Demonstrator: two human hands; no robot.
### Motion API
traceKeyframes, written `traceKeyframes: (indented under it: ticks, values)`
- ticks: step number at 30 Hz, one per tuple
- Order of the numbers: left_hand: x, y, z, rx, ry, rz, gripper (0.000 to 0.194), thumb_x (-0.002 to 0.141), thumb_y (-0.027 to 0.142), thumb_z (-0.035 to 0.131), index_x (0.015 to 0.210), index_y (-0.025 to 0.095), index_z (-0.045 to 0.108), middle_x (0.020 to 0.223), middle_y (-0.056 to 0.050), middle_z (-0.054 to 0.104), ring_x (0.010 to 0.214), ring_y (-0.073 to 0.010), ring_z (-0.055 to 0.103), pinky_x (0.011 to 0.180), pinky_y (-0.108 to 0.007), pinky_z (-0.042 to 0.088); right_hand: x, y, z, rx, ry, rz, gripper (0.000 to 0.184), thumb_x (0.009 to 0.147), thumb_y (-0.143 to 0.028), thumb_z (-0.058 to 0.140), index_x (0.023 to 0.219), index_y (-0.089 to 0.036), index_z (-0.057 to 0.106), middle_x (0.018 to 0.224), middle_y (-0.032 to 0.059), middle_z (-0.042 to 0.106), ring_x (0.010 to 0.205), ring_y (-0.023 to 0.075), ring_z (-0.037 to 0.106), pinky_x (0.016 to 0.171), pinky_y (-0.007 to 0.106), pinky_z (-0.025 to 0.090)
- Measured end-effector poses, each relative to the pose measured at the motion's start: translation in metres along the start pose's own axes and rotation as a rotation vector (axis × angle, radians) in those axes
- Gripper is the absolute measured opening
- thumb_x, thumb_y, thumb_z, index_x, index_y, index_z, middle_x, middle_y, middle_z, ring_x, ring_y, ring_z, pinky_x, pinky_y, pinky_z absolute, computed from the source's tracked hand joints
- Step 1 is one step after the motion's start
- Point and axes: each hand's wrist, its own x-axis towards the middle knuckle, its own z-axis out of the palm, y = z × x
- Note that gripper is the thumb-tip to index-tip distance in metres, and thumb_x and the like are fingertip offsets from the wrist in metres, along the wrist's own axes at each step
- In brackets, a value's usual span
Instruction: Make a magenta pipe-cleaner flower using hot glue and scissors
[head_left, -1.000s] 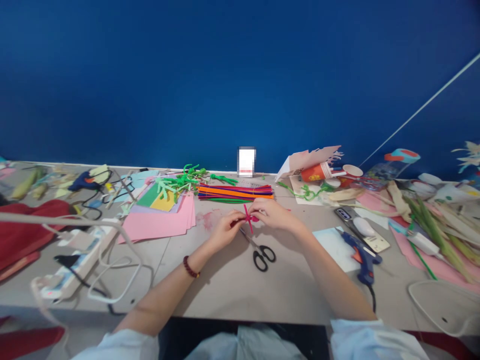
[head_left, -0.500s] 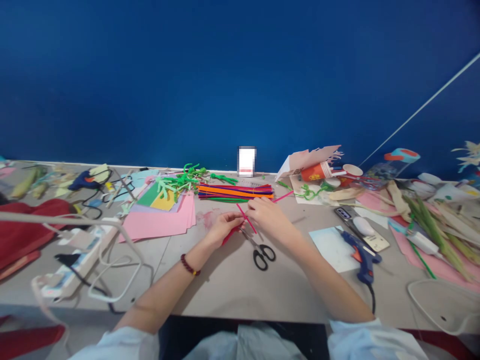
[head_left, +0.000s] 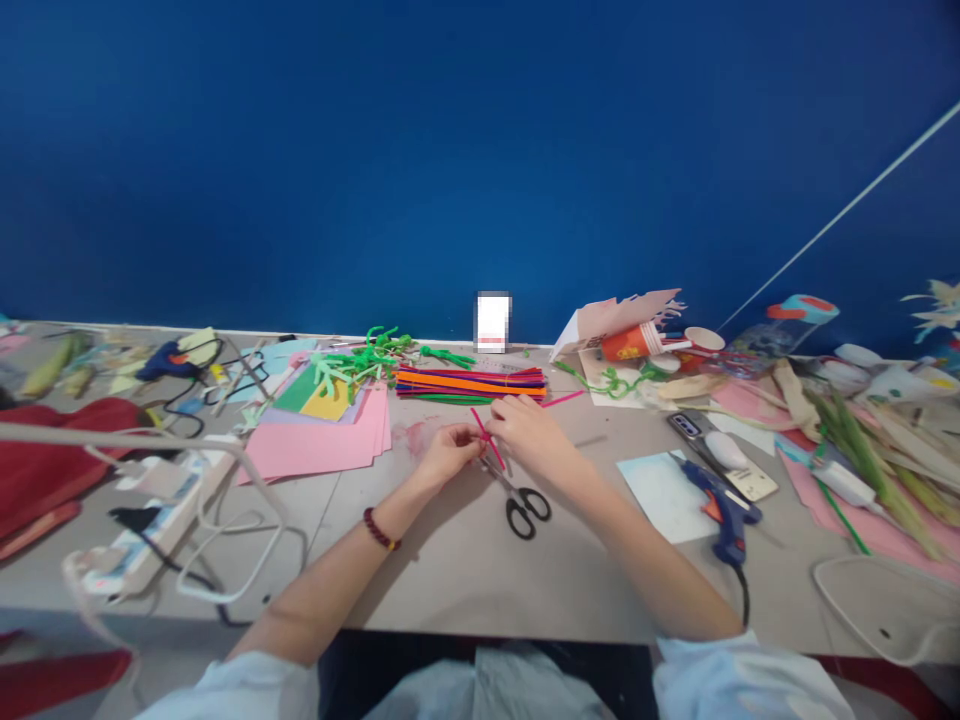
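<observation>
Both hands meet over the middle of the table, working on pink pipe cleaners (head_left: 479, 424) that cross each other. My left hand (head_left: 452, 452) pinches them near the crossing. From the other side my right hand (head_left: 517, 425) has its fingers closed on them, and one pink length sticks out to its right. Just below the hands lie black-handled scissors (head_left: 528, 512), their blades pointing up toward the fingers. Behind the hands is a bundle of coloured pipe cleaners (head_left: 469, 384). The fingertips partly cover the crossing.
Pink paper sheets (head_left: 315, 447) and green pipe-cleaner shapes (head_left: 375, 352) lie to the left, near a power strip (head_left: 161, 530) with looping cables. On the right are a blue glue gun (head_left: 721, 505), a phone (head_left: 686, 428), paper cups (head_left: 630, 343) and dried husks (head_left: 862, 440).
The pink pipe cleaners have turned slightly between my fingers, and the length to the right now points lower. A red piece below my left hand no longer shows. The scissors stay put.
</observation>
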Motion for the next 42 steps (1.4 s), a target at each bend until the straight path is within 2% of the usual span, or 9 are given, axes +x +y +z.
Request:
traceKeyframes:
  ticks: [8,13,21,26,32,35,37,40,42]
  values:
    - [0.002,-0.002,0.000,-0.019,0.019,0.043,0.015,0.056,0.022,0.070,0.066,0.014,0.063,0.059,0.003,0.060,0.048,-0.0073,0.048,0.047,-0.020,0.037,0.001,0.002,0.003,0.008,0.126,0.001,0.016,0.089,-0.020,0.050,0.093,-0.016,0.064,0.093,0.0096,0.061,0.091,0.0219,0.052,0.085,0.038,0.038]
    - [0.002,0.000,-0.003,-0.234,-0.001,-0.052,0.019,0.058,0.026,0.075,0.066,0.014,0.062,0.056,0.002,0.060,0.048,-0.0069,0.049,0.049,-0.020,0.038,0.001,0.004,-0.001,0.001,0.413,0.027,0.029,0.087,-0.021,0.050,0.115,-0.019,0.060,0.132,0.0127,0.048,0.126,0.0275,0.035,0.105,0.047,0.030]
    - [0.004,0.005,-0.006,-0.505,0.052,-0.184,0.018,0.062,0.021,0.075,0.068,0.011,0.062,0.062,0.000,0.060,0.055,-0.0075,0.053,0.045,-0.017,0.038,-0.013,0.010,0.008,-0.091,0.896,-0.153,0.021,0.082,-0.021,0.057,0.100,-0.026,0.065,0.109,0.0036,0.064,0.110,0.0198,0.053,0.100,0.038,0.040]
    - [0.009,0.003,-0.008,-0.564,0.125,-0.196,0.012,0.068,0.018,0.070,0.068,0.011,0.061,0.063,0.000,0.058,0.051,-0.0047,0.049,0.040,-0.015,0.035,-0.021,0.025,0.007,-0.046,0.939,0.172,0.017,0.079,-0.023,0.058,0.091,-0.031,0.068,0.099,0.0019,0.067,0.105,0.0238,0.057,0.105,0.052,0.026]
    - [0.010,0.004,-0.010,-0.632,0.162,-0.200,0.008,0.072,0.014,0.066,0.068,0.011,0.060,0.063,0.001,0.055,0.050,-0.0037,0.048,0.039,-0.013,0.035,-0.034,0.068,-0.031,0.209,1.236,0.370,0.009,0.077,-0.027,0.057,0.074,-0.024,0.066,0.084,0.0059,0.063,0.094,0.0253,0.059,0.094,0.050,0.039]
    - [0.009,0.004,-0.009,-0.650,0.110,-0.188,0.010,0.070,0.015,0.068,0.068,0.010,0.059,0.064,0.001,0.055,0.050,-0.0037,0.048,0.040,-0.014,0.036,-0.032,0.072,-0.040,0.715,1.140,0.366,0.014,0.081,-0.030,0.052,0.081,-0.022,0.063,0.076,0.0046,0.061,0.076,0.0202,0.061,0.075,0.040,0.049]
    - [0.007,0.004,-0.009,-0.665,0.054,-0.182,0.013,0.068,0.016,0.070,0.068,0.010,0.059,0.064,0.001,0.055,0.050,-0.0038,0.047,0.040,-0.014,0.036,-0.024,0.064,-0.035,1.061,0.887,0.376,0.019,0.084,-0.032,0.047,0.088,-0.021,0.062,0.070,0.0022,0.060,0.065,0.0166,0.059,0.064,0.034,0.050]
    - [0.004,0.005,-0.008,-0.665,-0.028,-0.189,0.014,0.066,0.016,0.071,0.068,0.010,0.059,0.063,0.001,0.054,0.051,-0.0044,0.047,0.041,-0.015,0.036,-0.007,0.042,-0.018,1.103,0.398,0.401,0.019,0.078,-0.031,0.059,0.091,-0.019,0.065,0.079,0.0032,0.064,0.065,0.0135,0.057,0.061,0.028,0.048]
    - [0.001,0.007,-0.007,-0.651,-0.087,-0.214,0.013,0.065,0.014,0.071,0.069,0.010,0.059,0.062,0.001,0.052,0.052,-0.0052,0.047,0.041,-0.015,0.036,0.001,0.028,-0.007,1.078,0.221,0.374,0.022,0.078,-0.028,0.060,0.097,-0.019,0.065,0.085,0.0040,0.065,0.070,0.0135,0.058,0.063,0.027,0.047]
